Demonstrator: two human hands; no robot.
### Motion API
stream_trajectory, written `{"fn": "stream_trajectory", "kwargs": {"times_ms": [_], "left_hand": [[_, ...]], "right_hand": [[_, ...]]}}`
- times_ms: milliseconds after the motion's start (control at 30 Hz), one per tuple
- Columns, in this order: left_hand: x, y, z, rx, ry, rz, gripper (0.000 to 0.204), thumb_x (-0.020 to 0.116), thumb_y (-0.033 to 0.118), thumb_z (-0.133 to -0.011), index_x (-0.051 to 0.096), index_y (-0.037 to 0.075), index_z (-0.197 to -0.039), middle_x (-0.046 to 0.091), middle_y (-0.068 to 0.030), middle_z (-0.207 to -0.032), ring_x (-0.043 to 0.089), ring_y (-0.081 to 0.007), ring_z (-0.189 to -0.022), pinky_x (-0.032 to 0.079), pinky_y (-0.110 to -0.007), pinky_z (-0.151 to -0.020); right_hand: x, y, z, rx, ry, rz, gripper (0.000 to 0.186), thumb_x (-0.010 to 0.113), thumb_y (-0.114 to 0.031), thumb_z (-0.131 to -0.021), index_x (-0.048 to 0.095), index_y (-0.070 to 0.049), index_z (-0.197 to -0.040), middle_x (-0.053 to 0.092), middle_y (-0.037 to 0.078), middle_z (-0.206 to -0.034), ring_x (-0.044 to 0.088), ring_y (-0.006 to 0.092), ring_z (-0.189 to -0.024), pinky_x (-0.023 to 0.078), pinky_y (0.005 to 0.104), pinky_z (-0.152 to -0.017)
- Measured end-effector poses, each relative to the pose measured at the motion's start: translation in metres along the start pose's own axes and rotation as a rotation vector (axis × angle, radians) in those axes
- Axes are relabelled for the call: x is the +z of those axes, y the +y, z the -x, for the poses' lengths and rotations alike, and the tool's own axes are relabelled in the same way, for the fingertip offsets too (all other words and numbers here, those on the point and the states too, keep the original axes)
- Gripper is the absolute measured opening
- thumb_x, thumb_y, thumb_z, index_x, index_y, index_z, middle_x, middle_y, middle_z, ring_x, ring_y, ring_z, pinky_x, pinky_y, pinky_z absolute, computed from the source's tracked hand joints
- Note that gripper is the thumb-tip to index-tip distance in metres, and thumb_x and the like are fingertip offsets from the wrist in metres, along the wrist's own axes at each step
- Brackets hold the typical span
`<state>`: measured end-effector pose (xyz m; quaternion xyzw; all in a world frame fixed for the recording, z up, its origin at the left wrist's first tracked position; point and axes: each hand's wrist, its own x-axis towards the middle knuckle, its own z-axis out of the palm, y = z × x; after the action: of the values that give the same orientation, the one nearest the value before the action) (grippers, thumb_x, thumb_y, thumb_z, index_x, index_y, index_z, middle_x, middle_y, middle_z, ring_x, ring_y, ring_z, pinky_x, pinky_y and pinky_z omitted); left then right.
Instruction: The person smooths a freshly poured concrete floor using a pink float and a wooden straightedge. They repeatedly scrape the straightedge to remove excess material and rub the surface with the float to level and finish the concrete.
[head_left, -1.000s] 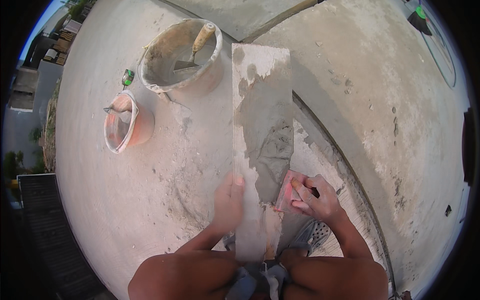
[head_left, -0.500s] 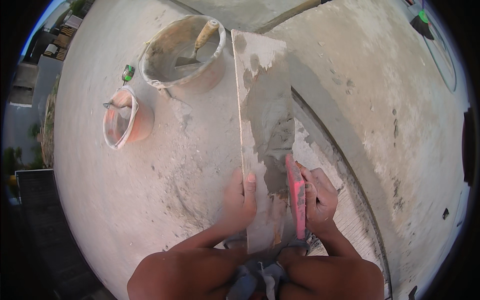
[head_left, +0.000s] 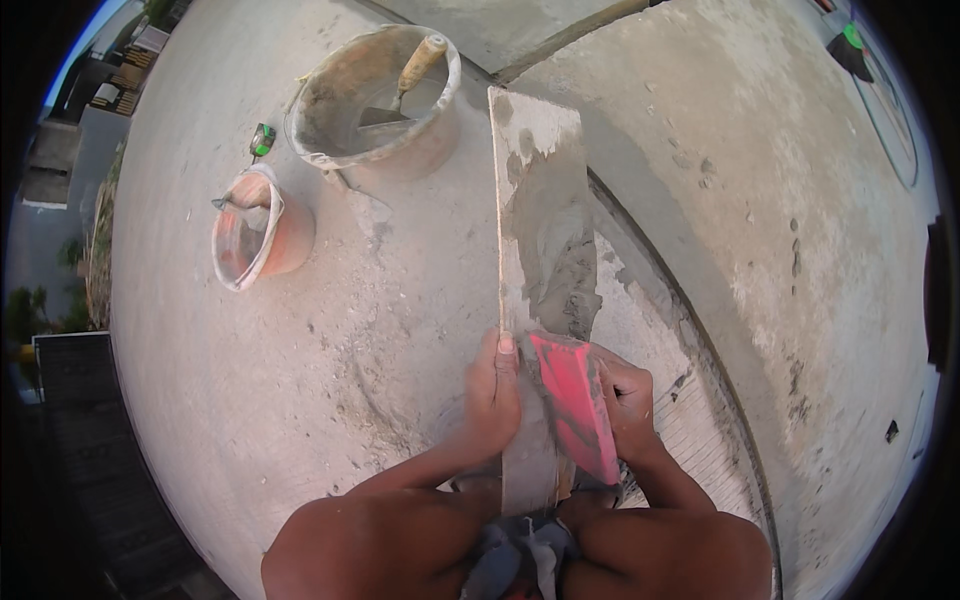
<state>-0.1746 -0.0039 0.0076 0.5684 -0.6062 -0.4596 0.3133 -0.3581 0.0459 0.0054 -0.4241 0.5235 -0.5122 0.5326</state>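
My left hand (head_left: 492, 395) grips the left edge of a long narrow board (head_left: 515, 175), its thumb on the face. The board stands between my knees, tilted away from me, its lower end by my lap. Wet grey mortar (head_left: 560, 245) coats much of its face, thickest along the right side. In my right hand (head_left: 628, 405) is a pink plastering float (head_left: 575, 400), its flat plate against the lower part of the board and smeared with grey. My fingers close round its back, where the handle is mostly hidden.
A large round tub (head_left: 400, 155) holding a wooden-handled trowel (head_left: 415, 75) stands at the far left. Nearer are a small orange bucket (head_left: 290, 240) with a tool in it and a green-and-black tape measure (head_left: 262, 140). A dark groove (head_left: 680, 290) crosses the concrete at right.
The pink float has turned so its flat face shows, and it has shifted left across the board. The board's top has moved slightly right and nearer. My left hand still grips the edge.
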Motion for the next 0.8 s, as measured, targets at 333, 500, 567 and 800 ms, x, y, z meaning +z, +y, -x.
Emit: {"fn": "stream_trajectory", "kwargs": {"times_ms": [333,500,567,800], "left_hand": [[-0.027,-0.025,0.019,0.024,0.169,0.092,0.028,0.039,0.027,-0.114,0.052,0.007,-0.099,0.04,0.0079,-0.082,0.034,-0.0023,-0.074,0.03,-0.02,-0.065],[-0.044,-0.05,0.034,0.129,0.209,0.123,0.029,0.04,0.028,-0.114,0.051,0.005,-0.101,0.042,0.0069,-0.084,0.037,-0.0028,-0.074,0.032,-0.021,-0.066],[-0.047,-0.054,0.036,0.137,0.165,0.155,0.029,0.042,0.029,-0.114,0.052,0.003,-0.104,0.047,0.0056,-0.086,0.041,-0.0033,-0.077,0.037,-0.021,-0.069],[-0.031,-0.045,0.032,0.112,0.088,0.265,0.041,0.053,0.029,-0.11,0.052,-0.006,-0.129,0.064,-0.0119,-0.119,0.06,-0.0151,-0.106,0.047,-0.029,-0.094]], "right_hand": [[-0.112,0.037,0.059,0.226,0.317,-0.409,0.018,0.07,-0.013,-0.097,0.075,-0.001,-0.109,0.069,0.008,-0.107,0.064,0.0168,-0.09,0.054,0.0345,-0.077],[-0.146,0.068,0.07,-0.11,0.404,0.775,0.028,0.075,-0.015,-0.092,0.074,-0.002,-0.117,0.064,0.011,-0.101,0.064,0.0219,-0.081,0.053,0.0362,-0.071],[-0.138,0.089,0.067,-0.181,0.383,0.98,0.043,0.079,-0.014,-0.086,0.072,-0.004,-0.128,0.058,0.011,-0.092,0.061,0.0264,-0.082,0.052,0.038,-0.068],[-0.132,0.113,0.026,-0.271,0.386,1.301,0.05,0.082,-0.029,-0.085,0.07,-0.012,-0.13,0.053,0.008,-0.09,0.06,0.0233,-0.079,0.053,0.0365,-0.067]]}}
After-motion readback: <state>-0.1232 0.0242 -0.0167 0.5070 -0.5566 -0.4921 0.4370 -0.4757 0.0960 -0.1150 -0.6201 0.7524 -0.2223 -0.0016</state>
